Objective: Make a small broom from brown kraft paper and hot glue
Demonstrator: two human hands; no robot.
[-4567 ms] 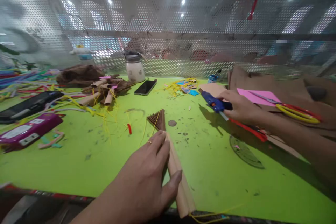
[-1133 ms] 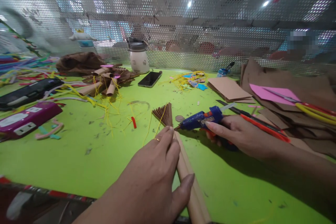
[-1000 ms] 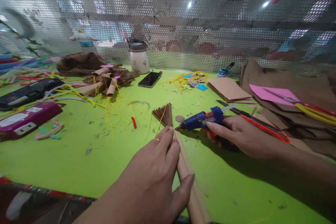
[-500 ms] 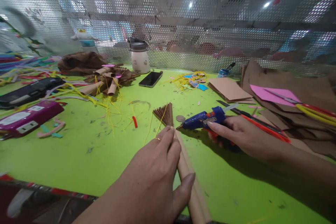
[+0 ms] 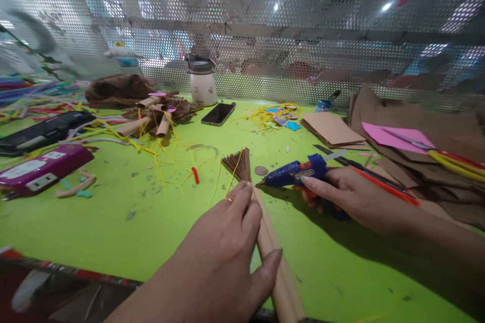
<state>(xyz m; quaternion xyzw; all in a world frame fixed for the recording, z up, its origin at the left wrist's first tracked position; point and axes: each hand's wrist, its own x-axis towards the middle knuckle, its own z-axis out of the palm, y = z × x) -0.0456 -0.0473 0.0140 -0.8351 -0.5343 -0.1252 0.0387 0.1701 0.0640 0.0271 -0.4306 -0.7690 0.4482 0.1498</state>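
A long rolled tube of light-brown paper (image 5: 275,252) lies on the green table, running from the near edge toward the middle. At its far end a pleated brown paper fan (image 5: 239,163) spreads out, with a yellow string across it. My left hand (image 5: 227,242) rests over the tube, fingertips pressing near the fan's base and thumb along the side. In my right hand (image 5: 337,192) is a blue hot glue gun (image 5: 293,173), gripped by its handle, a clear glue stick jutting from the back. Its nozzle tip meets, or nearly meets, the tube just below the fan.
At left are a purple power strip (image 5: 49,167), a black case (image 5: 41,133) and several brown paper rolls (image 5: 164,123) with yellow strings. Farther back stand a phone (image 5: 218,114) and a white bottle (image 5: 203,86). Brown paper sheets (image 5: 333,129) and scissors (image 5: 450,156) lie right.
Both hands, the glue gun and the paper tube stay practically in place. The whole view has shifted only very slightly.
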